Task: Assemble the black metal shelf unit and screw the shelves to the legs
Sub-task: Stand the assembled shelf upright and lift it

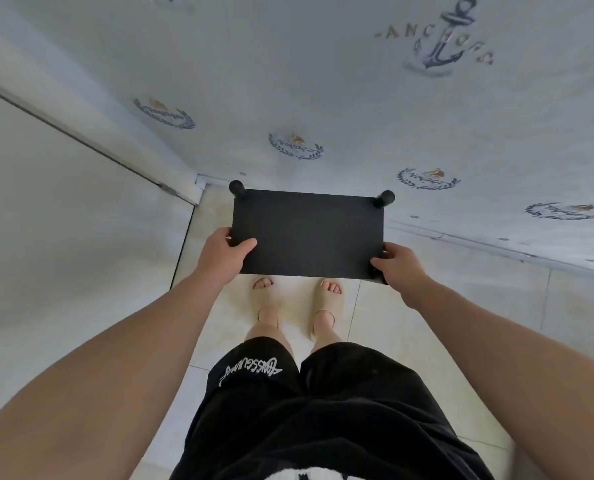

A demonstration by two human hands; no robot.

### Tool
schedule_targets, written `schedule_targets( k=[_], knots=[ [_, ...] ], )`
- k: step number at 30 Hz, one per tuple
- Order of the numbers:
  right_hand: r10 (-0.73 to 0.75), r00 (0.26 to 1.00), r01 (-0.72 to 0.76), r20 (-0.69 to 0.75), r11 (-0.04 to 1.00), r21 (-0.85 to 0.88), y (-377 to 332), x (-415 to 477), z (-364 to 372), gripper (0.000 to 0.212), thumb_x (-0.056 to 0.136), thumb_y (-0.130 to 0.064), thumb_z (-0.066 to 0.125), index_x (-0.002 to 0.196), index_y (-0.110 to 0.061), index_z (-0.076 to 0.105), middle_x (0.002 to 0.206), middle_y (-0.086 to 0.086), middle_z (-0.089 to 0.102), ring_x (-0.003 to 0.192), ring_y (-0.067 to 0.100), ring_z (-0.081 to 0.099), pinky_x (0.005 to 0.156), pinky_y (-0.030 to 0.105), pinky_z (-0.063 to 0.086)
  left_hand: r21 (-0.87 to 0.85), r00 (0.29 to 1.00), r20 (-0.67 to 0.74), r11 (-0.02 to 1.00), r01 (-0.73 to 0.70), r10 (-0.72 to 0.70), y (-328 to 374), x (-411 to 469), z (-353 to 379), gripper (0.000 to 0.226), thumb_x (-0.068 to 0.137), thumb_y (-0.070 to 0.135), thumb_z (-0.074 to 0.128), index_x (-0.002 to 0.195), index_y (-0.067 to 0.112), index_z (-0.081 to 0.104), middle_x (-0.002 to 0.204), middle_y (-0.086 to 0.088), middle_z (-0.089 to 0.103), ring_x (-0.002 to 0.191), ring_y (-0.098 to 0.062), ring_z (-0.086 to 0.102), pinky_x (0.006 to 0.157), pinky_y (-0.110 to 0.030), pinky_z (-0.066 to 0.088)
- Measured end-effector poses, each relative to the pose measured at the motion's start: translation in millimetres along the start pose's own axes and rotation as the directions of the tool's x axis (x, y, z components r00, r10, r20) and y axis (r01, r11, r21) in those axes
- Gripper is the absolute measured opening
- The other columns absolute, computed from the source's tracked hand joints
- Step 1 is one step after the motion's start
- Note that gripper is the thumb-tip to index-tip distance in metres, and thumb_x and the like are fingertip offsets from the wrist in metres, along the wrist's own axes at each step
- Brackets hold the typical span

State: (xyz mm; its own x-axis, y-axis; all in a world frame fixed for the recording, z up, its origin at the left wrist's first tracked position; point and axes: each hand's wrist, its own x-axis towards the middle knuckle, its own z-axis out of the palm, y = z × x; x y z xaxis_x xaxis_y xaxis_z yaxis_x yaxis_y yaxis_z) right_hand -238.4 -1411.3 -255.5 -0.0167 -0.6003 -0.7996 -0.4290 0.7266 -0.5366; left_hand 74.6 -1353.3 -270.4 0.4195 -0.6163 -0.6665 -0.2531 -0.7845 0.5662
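The person wears loose black shorts [323, 410] that reach the knee, with slanted white lettering [250, 370] printed on the left leg. The feet are in pale beige slides [325, 301] with open toes. A fuzzy white patch [320, 474] shows on black cloth at the waist. The left hand [219, 258], the right hand [401, 271] and both forearms [143, 341] are bare.

Corner of a room in a home. Pale floor tiles [444, 306] meet wallpaper [323, 81] printed with anchors and ship emblems. The person stands in soft slippers [326, 301].
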Motion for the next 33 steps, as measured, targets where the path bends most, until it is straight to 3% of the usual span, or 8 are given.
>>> schedule_targets(
  k=[5, 12, 15, 18, 24, 27, 30, 33],
  knots=[
    [0.094, 0.992, -0.090, -0.085, 0.994, 0.058, -12, 45, 17, 0.033, 0.095, 0.011, 0.047, 0.109, -0.013, 0.065, 0.095, -0.002, 0.069, 0.073, 0.011, 0.069, 0.052, 0.010, 0.051, 0.071, 0.998, 0.056, 0.998, 0.001, -0.005, 12, 64, 7, 0.046, 0.088, 0.039, 0.067, 0.126, 0.017, 0.055, 0.116, 0.001, 0.063, 0.101, -0.024, 0.064, 0.089, -0.046, 0.057],
    [0.113, 0.980, -0.096, -0.166, 0.990, 0.106, -11, 96, 38, 0.034, 0.094, 0.010, 0.049, 0.107, -0.017, 0.065, 0.097, -0.003, 0.070, 0.077, 0.011, 0.069, 0.056, 0.011, 0.053, 0.124, 0.993, 0.112, 0.992, -0.037, 0.023, 11, 136, 17, 0.035, 0.088, 0.037, 0.068, 0.114, 0.018, 0.055, 0.107, 0.001, 0.063, 0.096, -0.023, 0.065, 0.085, -0.044, 0.058],
    [0.121, 0.977, -0.098, -0.177, 0.986, 0.133, -8, 110, 43, 0.034, 0.095, 0.010, 0.050, 0.109, -0.018, 0.064, 0.098, -0.003, 0.070, 0.084, 0.018, 0.070, 0.059, 0.015, 0.056, 0.128, 0.991, 0.127, 0.990, -0.052, 0.035, 11, 152, 22, 0.034, 0.088, 0.037, 0.068, 0.112, 0.020, 0.051, 0.098, 0.008, 0.059, 0.090, -0.018, 0.064, 0.073, -0.038, 0.058],
    [0.108, 0.973, -0.084, -0.203, 0.989, 0.122, -9, 125, 40, 0.035, 0.094, 0.008, 0.053, 0.108, -0.022, 0.066, 0.097, -0.007, 0.071, 0.088, 0.020, 0.071, 0.076, 0.027, 0.059, 0.127, 0.992, 0.112, 0.989, -0.079, 0.065, 19, 165, 25, 0.034, 0.088, 0.037, 0.068, 0.111, 0.020, 0.050, 0.095, 0.010, 0.058, 0.082, -0.010, 0.060, 0.059, -0.024, 0.048],
    [0.085, 0.974, -0.062, -0.211, 0.991, 0.117, -16, 136, 37, 0.036, 0.094, 0.008, 0.054, 0.111, -0.022, 0.065, 0.092, -0.013, 0.069, 0.061, -0.003, 0.069, 0.054, 0.008, 0.051, 0.126, 0.991, 0.103, 0.987, -0.100, 0.088, 32, 177, 27, 0.034, 0.087, 0.035, 0.068, 0.110, 0.016, 0.052, 0.092, 0.007, 0.059, 0.077, -0.013, 0.060, 0.057, -0.025, 0.044],
    [0.082, 0.974, -0.054, -0.212, 0.990, 0.131, -22, 141, 36, 0.035, 0.094, 0.008, 0.055, 0.113, -0.020, 0.066, 0.091, -0.014, 0.069, 0.066, 0.001, 0.069, 0.055, 0.009, 0.051, 0.133, 0.990, 0.088, 0.984, -0.117, 0.106, 39, 184, 27, 0.032, 0.088, 0.036, 0.068, 0.108, 0.019, 0.051, 0.089, 0.013, 0.056, 0.077, -0.007, 0.057, 0.056, -0.022, 0.041],
    [0.085, 0.978, -0.057, -0.192, 0.987, 0.148, -27, 142, 38, 0.034, 0.094, 0.010, 0.054, 0.112, -0.017, 0.065, 0.092, -0.010, 0.070, 0.064, 0.004, 0.069, 0.055, 0.011, 0.052, 0.153, 0.991, 0.093, 0.982, -0.112, 0.098, 40, 186, 24, 0.033, 0.088, 0.038, 0.067, 0.109, 0.020, 0.050, 0.094, 0.008, 0.059, 0.081, -0.014, 0.060, 0.060, -0.026, 0.045],
    [0.102, 0.978, -0.072, -0.181, 0.983, 0.170, -28, 137, 41, 0.036, 0.095, 0.010, 0.052, 0.119, -0.013, 0.065, 0.098, -0.002, 0.070, 0.080, 0.016, 0.070, 0.058, 0.014, 0.055, 0.174, 0.990, 0.110, 0.979, -0.106, 0.088, 37, 183, 23, 0.033, 0.090, 0.038, 0.066, 0.111, 0.019, 0.050, 0.104, 0.002, 0.061, 0.086, -0.021, 0.062, 0.067, -0.030, 0.049]
  ],
)
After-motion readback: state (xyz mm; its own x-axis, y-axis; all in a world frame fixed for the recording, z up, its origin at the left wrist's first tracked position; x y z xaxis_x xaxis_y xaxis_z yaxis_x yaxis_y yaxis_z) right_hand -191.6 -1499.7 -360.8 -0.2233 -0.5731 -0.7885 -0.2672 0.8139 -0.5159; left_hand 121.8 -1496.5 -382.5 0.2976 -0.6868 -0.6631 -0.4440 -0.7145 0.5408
